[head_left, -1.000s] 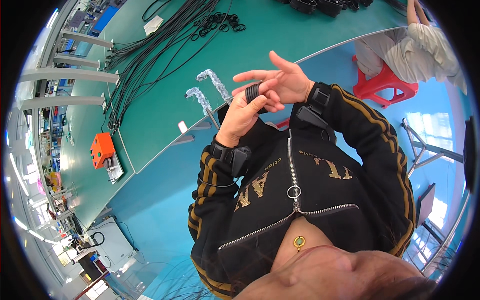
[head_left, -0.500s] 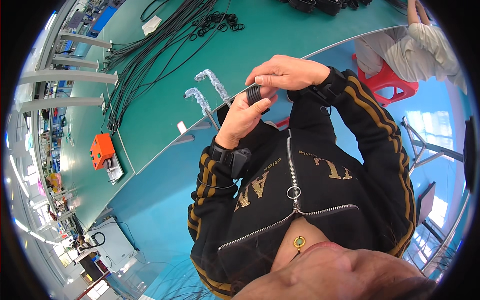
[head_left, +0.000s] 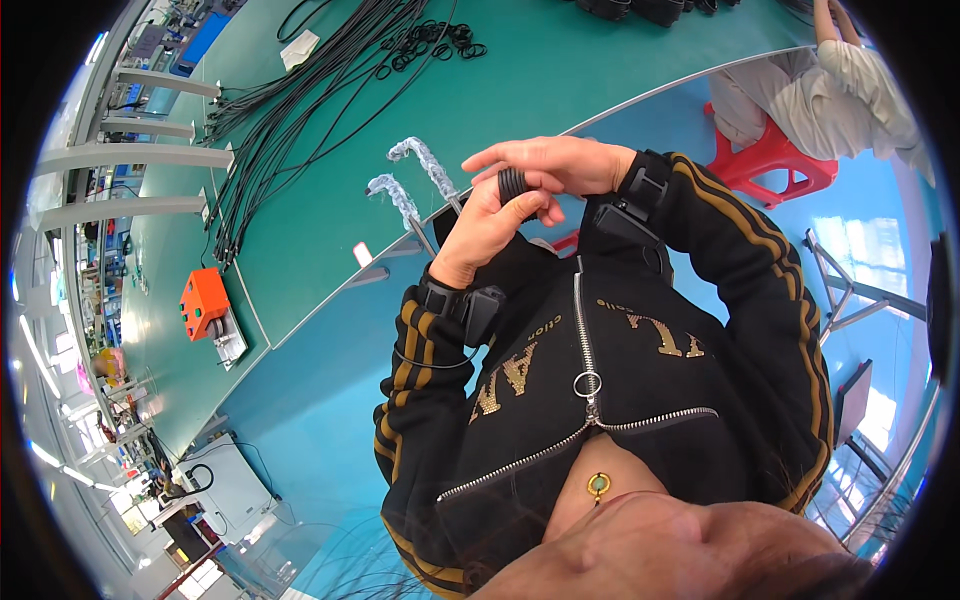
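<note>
A small coil of black cable [head_left: 512, 185] sits in my left hand [head_left: 482, 232], with the fingers curled round it and the thumb across its near side. My right hand [head_left: 575, 162] lies just beyond and over the coil, its fingers stretched out to the left. Part of the right hand's underside is hidden, so I cannot tell whether a cable end touches it. Both hands are in front of my body at the table's edge. Close to my left hand, two metal hooks wrapped in pale fuzzy material [head_left: 425, 165] stick up from the table edge.
Long black cables [head_left: 300, 120] run across the green table [head_left: 530, 80], with several small black rings [head_left: 440, 40] beside them. An orange box [head_left: 204, 303] stands at the left. Another person sits on a red stool [head_left: 770, 165] at the far right.
My right hand has shifted slightly toward me and left, and its fingers have straightened out past the coil. My left hand still holds the coil, turned a little.
</note>
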